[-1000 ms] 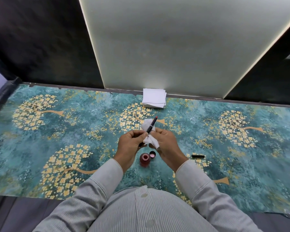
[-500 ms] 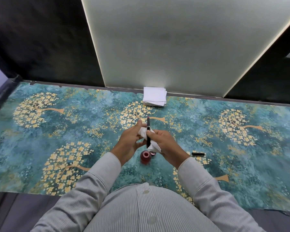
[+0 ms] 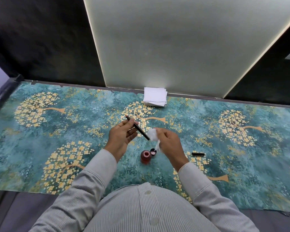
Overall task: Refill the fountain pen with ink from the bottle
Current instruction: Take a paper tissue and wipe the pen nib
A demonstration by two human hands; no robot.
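Ink bottle (image 3: pixel 146 156) on mat (image 3: pixel 40 131) btwn wrists, lid (image 3: pixel 153 151) beside, cap (image 3: pixel 198 154) right.

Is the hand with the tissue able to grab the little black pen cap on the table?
Probably yes. The pen cap lies in the open just right of the right hand, with nothing between them. But that hand already grips a crumpled tissue, so it would have to drop it or pinch around it.

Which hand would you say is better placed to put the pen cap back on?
Probably the right hand: the pen cap lies on the cloth just beside it, and it holds only a tissue. The left hand already holds the pen.
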